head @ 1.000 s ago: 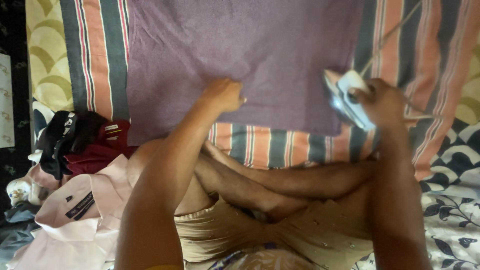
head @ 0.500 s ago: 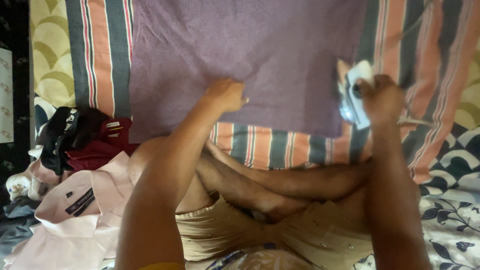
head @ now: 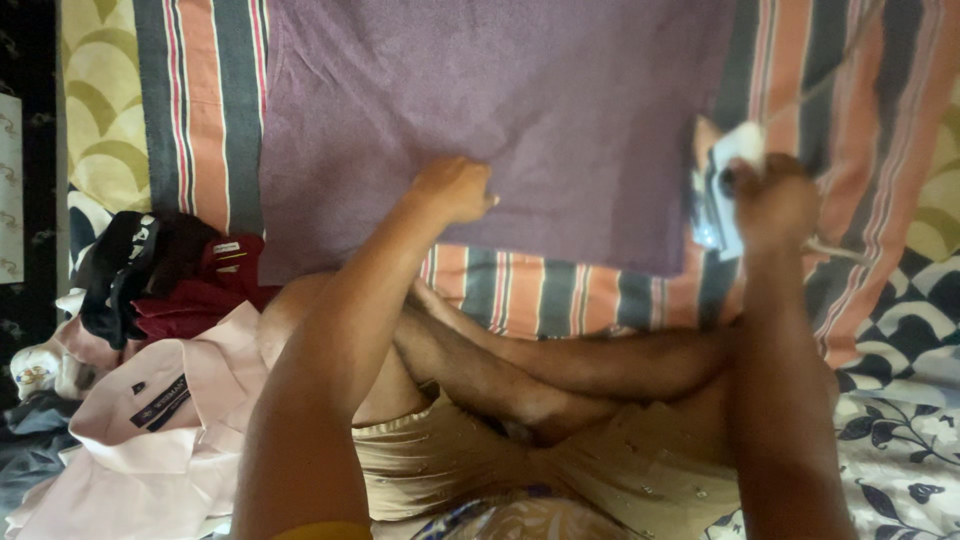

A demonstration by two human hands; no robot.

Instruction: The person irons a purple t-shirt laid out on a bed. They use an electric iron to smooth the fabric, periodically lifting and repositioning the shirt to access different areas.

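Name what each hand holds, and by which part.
The right hand grips a white iron by its handle. The left hand holds nothing; it presses on the purple cloth.

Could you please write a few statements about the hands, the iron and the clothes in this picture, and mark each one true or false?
1. The right hand grips a white iron at the right edge of the purple garment. True.
2. The left hand rests on the pink shirt. False: it presses on the purple garment near its lower edge; the pink shirt lies apart at lower left.
3. The purple garment is spread on a striped cloth. True.
4. The dark red garment lies under the iron. False: it sits in the pile at the left, far from the iron.
5. A cord runs from the iron toward the upper right. True.
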